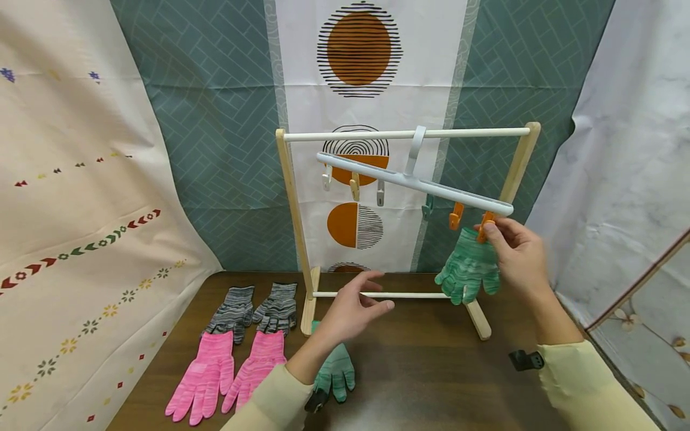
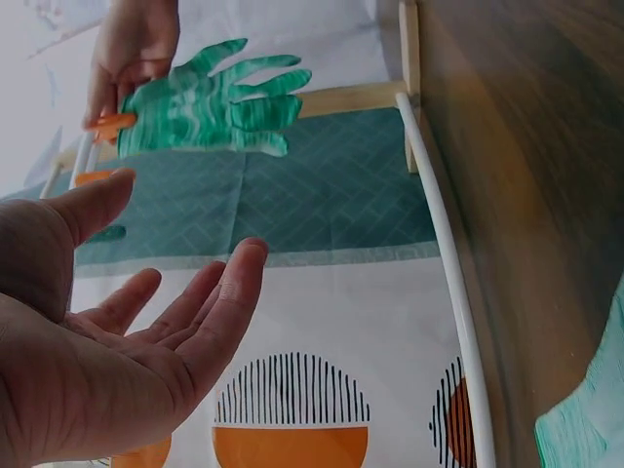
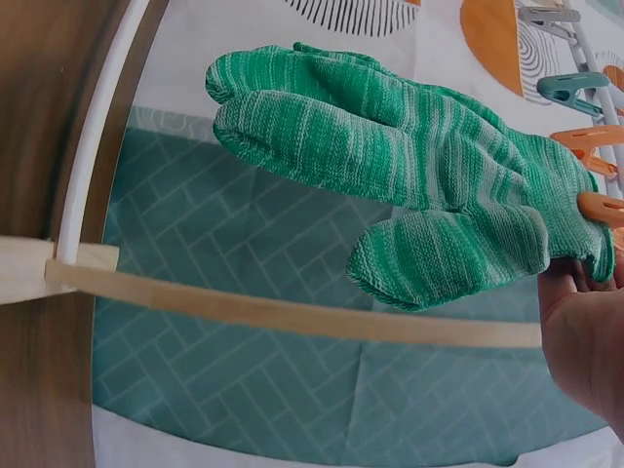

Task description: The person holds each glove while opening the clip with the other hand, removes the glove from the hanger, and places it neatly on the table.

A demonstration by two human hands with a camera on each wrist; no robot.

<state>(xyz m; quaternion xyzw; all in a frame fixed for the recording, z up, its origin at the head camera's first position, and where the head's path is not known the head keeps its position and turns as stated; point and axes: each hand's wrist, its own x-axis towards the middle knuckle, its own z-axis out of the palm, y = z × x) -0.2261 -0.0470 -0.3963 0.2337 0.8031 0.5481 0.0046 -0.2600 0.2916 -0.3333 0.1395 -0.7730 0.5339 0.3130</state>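
Observation:
My right hand [image 1: 520, 254] pinches an orange clothespin [image 1: 484, 227] at the low right end of a white clip hanger [image 1: 415, 181]. A green knit glove [image 1: 470, 269] hangs fingers-down by its cuff at that clothespin. In the right wrist view the glove [image 3: 429, 166] fills the middle, and my hand [image 3: 585, 341] shows below the cuff. My left hand [image 1: 353, 308] is in the air left of it, fingers loosely bent and holding nothing. Below my left forearm another green glove [image 1: 336, 371] lies on the table, partly hidden by the arm.
The hanger hooks over the top bar [image 1: 350, 136] of a wooden rack, tilted down to the right. Several other clips, including a second orange clothespin [image 1: 456, 215], hang along it. Grey gloves [image 1: 233, 311] and pink gloves [image 1: 207, 374] lie at the table's left.

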